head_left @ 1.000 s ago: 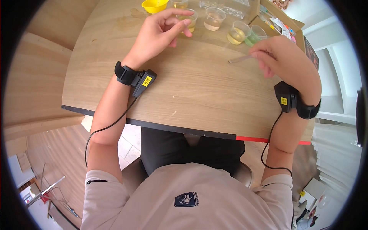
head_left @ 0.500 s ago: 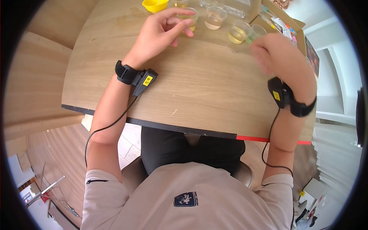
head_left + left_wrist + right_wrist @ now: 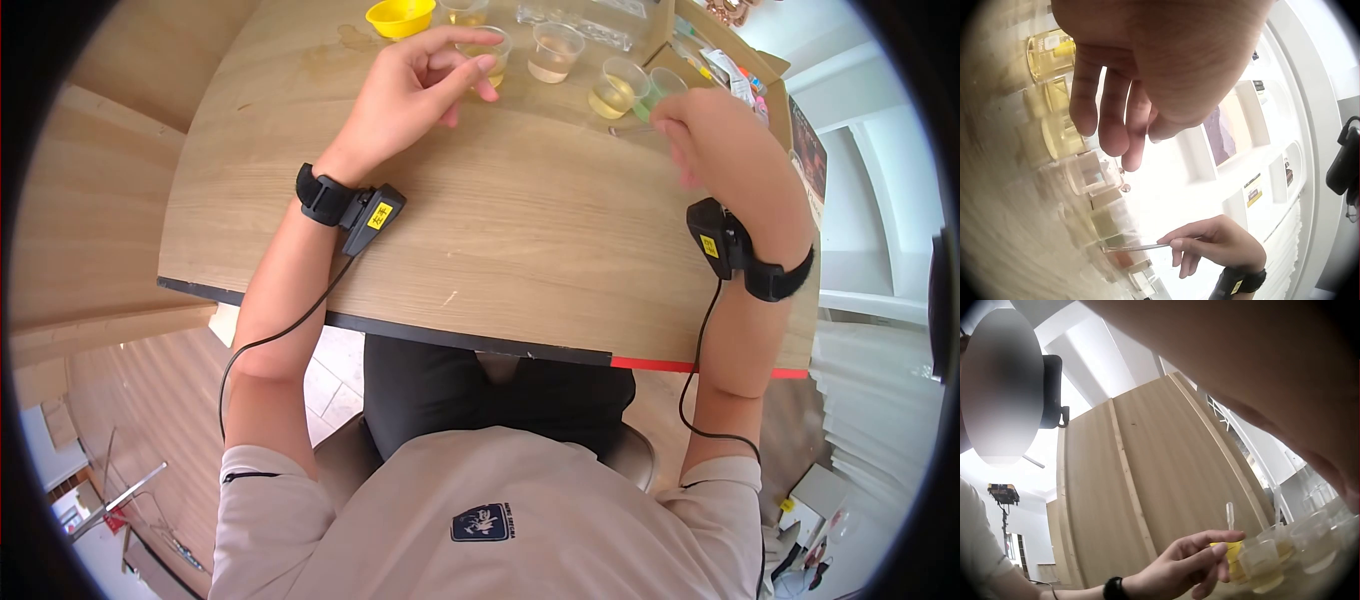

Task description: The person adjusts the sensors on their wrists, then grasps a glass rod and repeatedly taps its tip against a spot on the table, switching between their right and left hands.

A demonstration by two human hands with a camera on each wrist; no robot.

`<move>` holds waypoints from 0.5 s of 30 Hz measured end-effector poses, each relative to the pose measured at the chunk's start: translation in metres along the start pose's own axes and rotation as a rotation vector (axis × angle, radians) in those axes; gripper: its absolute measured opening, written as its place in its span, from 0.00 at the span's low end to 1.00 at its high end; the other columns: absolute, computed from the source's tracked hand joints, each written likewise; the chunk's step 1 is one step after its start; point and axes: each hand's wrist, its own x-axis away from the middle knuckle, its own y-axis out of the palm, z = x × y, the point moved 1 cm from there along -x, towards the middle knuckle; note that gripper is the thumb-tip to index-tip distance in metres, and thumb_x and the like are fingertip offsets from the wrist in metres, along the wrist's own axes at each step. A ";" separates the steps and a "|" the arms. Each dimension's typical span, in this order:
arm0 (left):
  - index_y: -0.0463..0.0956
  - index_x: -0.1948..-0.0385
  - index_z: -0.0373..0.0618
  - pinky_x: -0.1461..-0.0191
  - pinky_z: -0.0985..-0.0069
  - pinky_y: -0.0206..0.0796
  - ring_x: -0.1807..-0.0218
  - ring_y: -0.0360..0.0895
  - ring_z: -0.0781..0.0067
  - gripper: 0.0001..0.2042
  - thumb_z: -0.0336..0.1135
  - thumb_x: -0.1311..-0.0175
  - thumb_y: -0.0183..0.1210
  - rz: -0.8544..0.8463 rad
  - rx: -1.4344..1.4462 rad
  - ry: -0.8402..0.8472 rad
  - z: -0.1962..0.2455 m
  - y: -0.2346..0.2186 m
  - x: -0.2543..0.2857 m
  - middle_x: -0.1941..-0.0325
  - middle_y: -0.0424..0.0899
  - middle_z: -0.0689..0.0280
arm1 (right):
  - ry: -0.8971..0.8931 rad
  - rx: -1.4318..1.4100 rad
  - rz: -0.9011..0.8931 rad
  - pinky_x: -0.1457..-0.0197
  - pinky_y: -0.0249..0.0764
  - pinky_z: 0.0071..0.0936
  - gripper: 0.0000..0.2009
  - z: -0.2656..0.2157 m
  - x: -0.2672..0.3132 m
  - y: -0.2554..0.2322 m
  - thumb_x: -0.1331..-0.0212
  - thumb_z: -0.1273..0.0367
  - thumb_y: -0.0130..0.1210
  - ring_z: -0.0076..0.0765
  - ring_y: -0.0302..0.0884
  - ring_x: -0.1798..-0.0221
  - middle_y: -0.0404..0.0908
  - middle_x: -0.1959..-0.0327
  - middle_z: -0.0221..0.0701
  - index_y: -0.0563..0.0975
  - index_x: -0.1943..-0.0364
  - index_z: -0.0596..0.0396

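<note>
In the head view my left hand [image 3: 410,100] reaches beside a clear plastic cup [image 3: 498,70] of yellowish liquid, index finger and thumb overlapping its rim. Nothing shows in that hand in the left wrist view, where the fingers hang loosely. My right hand [image 3: 730,145] pinches a slim, shiny stick-like tool [image 3: 1141,247] between thumb and fingers. The tool's end lies close to a cup of yellow liquid [image 3: 612,92] and a cup of green liquid [image 3: 645,103]. A cup of pale pinkish liquid [image 3: 550,68] stands between the hands.
A yellow bowl [image 3: 400,17] and another cup [image 3: 465,14] stand at the back. Clear plastic packaging [image 3: 590,25] lies behind the cups. An open cardboard box [image 3: 775,95] of small items is at the back right. Droppers [image 3: 1230,515] stand upright near the cups in the right wrist view.
My right hand has shifted slightly left, and the tool's end has moved away from me, nearer the yellow and green cups. My left hand has stayed in place.
</note>
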 end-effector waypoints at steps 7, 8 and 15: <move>0.78 0.39 0.43 0.73 0.85 0.65 0.79 0.69 0.87 0.17 0.37 0.25 0.59 -0.002 0.005 0.003 -0.001 0.000 0.000 0.67 0.89 0.65 | -0.103 0.110 -0.086 0.70 0.73 0.37 0.07 0.014 -0.006 -0.005 0.33 0.70 0.52 0.38 0.77 0.80 0.79 0.74 0.40 0.78 0.63 0.60; 0.78 0.39 0.43 0.73 0.85 0.65 0.79 0.69 0.87 0.17 0.37 0.25 0.59 -0.005 0.007 0.001 -0.001 0.000 0.000 0.67 0.89 0.65 | -0.020 0.080 -0.088 0.71 0.73 0.36 0.06 0.018 -0.008 -0.003 0.34 0.70 0.53 0.38 0.77 0.81 0.78 0.74 0.41 0.77 0.63 0.60; 0.77 0.39 0.43 0.73 0.85 0.65 0.79 0.69 0.87 0.17 0.36 0.25 0.59 -0.005 0.003 -0.005 -0.002 -0.001 0.000 0.67 0.89 0.65 | 0.083 -0.148 -0.095 0.73 0.73 0.33 0.06 0.006 0.002 -0.009 0.34 0.71 0.51 0.36 0.78 0.80 0.77 0.76 0.40 0.77 0.63 0.60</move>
